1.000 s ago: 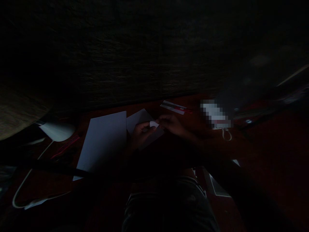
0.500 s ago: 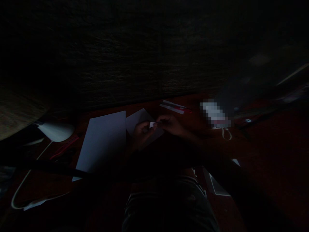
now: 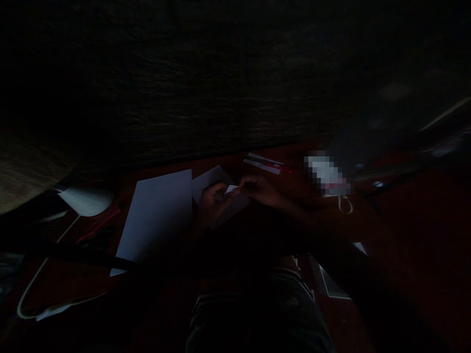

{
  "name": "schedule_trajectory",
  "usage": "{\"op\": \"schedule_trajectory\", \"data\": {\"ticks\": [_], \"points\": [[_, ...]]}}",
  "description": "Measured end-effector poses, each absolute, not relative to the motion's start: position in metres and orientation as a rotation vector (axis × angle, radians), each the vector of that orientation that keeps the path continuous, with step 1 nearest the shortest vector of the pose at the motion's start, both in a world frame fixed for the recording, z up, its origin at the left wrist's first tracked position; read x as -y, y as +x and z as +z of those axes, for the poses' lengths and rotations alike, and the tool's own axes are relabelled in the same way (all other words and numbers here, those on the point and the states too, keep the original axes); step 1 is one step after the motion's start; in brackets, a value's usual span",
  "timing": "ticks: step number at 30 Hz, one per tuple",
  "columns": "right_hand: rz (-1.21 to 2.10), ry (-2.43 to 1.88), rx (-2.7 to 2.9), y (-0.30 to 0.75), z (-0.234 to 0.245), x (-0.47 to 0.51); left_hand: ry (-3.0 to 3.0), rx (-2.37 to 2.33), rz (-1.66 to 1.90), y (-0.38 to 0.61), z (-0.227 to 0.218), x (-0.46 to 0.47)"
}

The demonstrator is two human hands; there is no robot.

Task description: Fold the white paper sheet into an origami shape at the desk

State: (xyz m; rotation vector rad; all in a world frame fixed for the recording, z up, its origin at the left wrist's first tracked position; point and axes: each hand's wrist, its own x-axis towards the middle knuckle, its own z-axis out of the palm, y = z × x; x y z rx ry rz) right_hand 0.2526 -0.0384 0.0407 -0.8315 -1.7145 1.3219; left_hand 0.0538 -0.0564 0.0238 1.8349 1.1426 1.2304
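In the dim light, a small piece of white paper [image 3: 231,189] is pinched between my two hands. My left hand [image 3: 212,200] grips its left side, thumb and fingers closed. From the right, my right hand [image 3: 260,189] holds the other end with its fingertips. Both hands are raised over a sheet of paper [image 3: 206,180] lying on the table, and they hide part of it. Just left of it lies a larger white sheet or pad [image 3: 158,215], its lower part in shadow.
A white strip with a red pen-like item [image 3: 272,165] lies behind my hands. At left are a white lamp-like object [image 3: 87,201] with a cable [image 3: 35,282] and a pinkish-red object [image 3: 98,224]. A blurred white item [image 3: 327,172] with a loop lies at right, on the reddish table [image 3: 294,184].
The small paper has tilted and shifted slightly left between my fingers. My right hand has come a little closer to my left. Everything else stays in place.
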Motion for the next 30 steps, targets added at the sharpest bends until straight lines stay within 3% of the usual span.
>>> {"op": "schedule_trajectory", "data": {"ticks": [10, 19, 30], "points": [[1.183, -0.845, 1.789, 0.254, 0.034, 0.037, 2.040, -1.105, 1.216, 0.054, 0.031, 0.061], [1.266, -0.856, 1.730, 0.256, 0.034, 0.036, 2.101, -0.988, 1.211, 0.047, 0.029, 0.058], [1.167, -0.822, 1.644, 0.262, 0.034, 0.028, 2.061, -0.968, 1.487, 0.048, 0.032, 0.056]]}}
